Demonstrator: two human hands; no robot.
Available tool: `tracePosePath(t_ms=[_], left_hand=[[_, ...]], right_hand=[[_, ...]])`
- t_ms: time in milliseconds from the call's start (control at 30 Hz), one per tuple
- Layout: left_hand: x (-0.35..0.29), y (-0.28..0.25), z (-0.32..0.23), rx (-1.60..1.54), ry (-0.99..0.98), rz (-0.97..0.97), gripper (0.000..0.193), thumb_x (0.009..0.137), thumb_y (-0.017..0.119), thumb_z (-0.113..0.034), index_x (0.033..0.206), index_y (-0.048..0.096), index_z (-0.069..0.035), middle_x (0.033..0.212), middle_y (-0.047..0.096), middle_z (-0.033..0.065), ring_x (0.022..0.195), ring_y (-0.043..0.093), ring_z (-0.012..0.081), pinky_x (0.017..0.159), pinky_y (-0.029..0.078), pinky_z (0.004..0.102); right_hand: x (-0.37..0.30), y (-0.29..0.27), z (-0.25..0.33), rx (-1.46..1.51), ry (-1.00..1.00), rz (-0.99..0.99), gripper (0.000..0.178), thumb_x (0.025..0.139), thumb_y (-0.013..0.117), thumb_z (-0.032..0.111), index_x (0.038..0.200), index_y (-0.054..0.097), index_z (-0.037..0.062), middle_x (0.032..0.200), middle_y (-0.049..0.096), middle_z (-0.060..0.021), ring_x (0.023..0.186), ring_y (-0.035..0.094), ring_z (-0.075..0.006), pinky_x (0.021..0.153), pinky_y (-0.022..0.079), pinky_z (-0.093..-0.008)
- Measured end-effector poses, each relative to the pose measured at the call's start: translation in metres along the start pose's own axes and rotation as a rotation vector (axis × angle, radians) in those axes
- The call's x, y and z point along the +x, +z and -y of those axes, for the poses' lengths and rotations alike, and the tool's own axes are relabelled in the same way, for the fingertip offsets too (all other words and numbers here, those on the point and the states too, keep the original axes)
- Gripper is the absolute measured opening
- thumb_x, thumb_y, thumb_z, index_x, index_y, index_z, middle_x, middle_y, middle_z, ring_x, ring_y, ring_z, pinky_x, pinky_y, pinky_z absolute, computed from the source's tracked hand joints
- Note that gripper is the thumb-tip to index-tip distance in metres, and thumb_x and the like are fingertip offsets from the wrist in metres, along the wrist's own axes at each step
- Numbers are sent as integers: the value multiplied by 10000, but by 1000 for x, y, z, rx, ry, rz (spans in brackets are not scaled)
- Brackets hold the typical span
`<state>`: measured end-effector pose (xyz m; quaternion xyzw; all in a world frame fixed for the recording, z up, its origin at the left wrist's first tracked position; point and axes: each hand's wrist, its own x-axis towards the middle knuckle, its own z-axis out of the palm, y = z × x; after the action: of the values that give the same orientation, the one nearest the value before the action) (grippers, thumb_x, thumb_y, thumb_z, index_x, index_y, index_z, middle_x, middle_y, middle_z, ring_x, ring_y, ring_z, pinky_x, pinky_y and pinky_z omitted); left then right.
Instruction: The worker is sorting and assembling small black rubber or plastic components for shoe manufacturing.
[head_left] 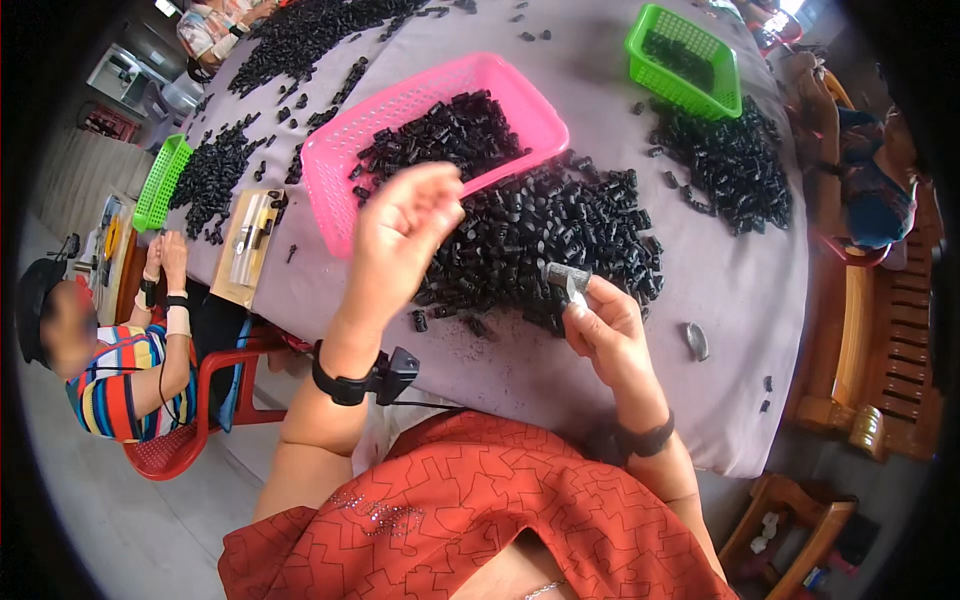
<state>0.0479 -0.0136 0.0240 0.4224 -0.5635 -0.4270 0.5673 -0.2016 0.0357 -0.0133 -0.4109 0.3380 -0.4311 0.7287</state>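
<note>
My left hand (400,235) is raised over the near side of a pink plastic basket (530,100). Its fingers are loosely curled, the thumb stands apart from the fingertips, and nothing shows between them. Small black plastic parts (445,135) fill part of the basket. Thumb and fingers of my right hand (615,335) pinch a small grey, see-through curved piece (568,277), held above the near edge of a heap of black parts (550,235). That heap lies against the basket's near side. Both wrists wear black bands.
A similar grey piece (697,341) lies on the cloth-covered table (740,290) at right. Green baskets (735,95) (163,182) stand beside more black heaps. A co-worker (130,370) sits at left on a red chair (205,430), near a wooden board (248,245).
</note>
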Motion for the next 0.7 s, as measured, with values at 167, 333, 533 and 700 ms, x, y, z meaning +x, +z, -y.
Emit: tracePosePath(t_ms=[167, 333, 533, 700], left_hand=[[-8, 16, 13, 744, 128, 222, 271, 828, 667, -70, 1091, 631, -15, 971, 621, 104, 829, 624, 199, 695, 496, 292], [-2, 27, 22, 919, 268, 291, 197, 782, 671, -81, 968, 621, -39, 936, 597, 127, 867, 591, 322, 771, 480, 403], [-2, 30, 23, 895, 217, 326, 178, 789, 662, -53, 954, 604, -26, 910, 604, 112, 872, 594, 292, 776, 480, 380], [-10, 32, 19, -15, -284, 351, 123, 899, 609, -56, 1016, 596, -20, 935, 638, 18, 799, 628, 107, 756, 521, 256]], right_hand=[[-1, 1, 1, -31, 13, -27, 338, 937, 604, 165, 1241, 564, 23, 683, 498, 47, 550, 401, -29, 474, 305, -187], [-3, 0, 1, -66, 24, -32, 305, 935, 610, 172, 1206, 583, 36, 691, 512, 49, 560, 414, -20, 477, 318, -178], [-5, 2, 4, -70, 11, -33, 319, 929, 614, 166, 1217, 577, 33, 727, 521, 51, 580, 429, -18, 485, 331, -176], [-4, 4, 6, -56, -23, -32, 391, 923, 600, 133, 1288, 520, 19, 763, 530, 42, 587, 438, -29, 491, 338, -181]])
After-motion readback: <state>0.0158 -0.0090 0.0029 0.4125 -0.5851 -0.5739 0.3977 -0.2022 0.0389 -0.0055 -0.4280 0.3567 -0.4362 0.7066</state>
